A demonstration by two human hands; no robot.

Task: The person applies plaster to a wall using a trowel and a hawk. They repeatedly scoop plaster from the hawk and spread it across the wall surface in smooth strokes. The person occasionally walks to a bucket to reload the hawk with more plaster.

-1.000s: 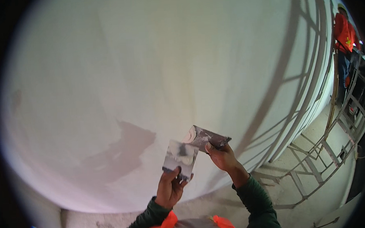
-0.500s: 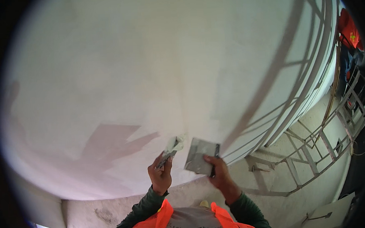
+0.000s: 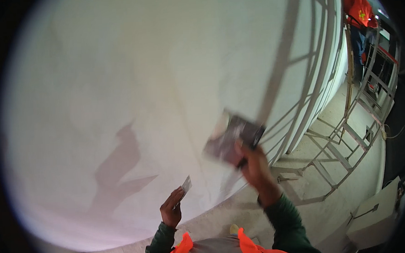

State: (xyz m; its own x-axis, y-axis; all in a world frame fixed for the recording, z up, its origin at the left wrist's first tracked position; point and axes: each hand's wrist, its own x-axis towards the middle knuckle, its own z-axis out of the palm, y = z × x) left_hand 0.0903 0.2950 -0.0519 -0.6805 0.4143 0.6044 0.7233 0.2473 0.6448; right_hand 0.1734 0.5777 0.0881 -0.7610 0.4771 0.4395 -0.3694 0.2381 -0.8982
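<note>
My left hand [image 3: 171, 211] is closed around a small putty knife [image 3: 187, 184], its grey blade tip pointing up and right in front of the white wall. Higher and to the right, my right hand [image 3: 256, 168] grips a wide putty knife [image 3: 233, 141], blurred by motion. A pale patch that looks like filler [image 3: 221, 125] shows near its upper left edge. The wide blade is close to the curved white wall [image 3: 131, 75]; I cannot tell whether it touches. A faint vertical line runs down the wall left of this blade.
A metal ladder-like frame [image 3: 346, 158] lies or leans on the floor at the right. Beyond it stands a person in an orange top [image 3: 359, 9]. A pale board or box [image 3: 372, 214] is at lower right. Shadows of the frame and my tools fall on the wall.
My right hand has moved up and the wide knife has turned. My left hand has dropped slightly. Filler seen on the small knife no longer shows there; a pale patch shows on the wide knife.
</note>
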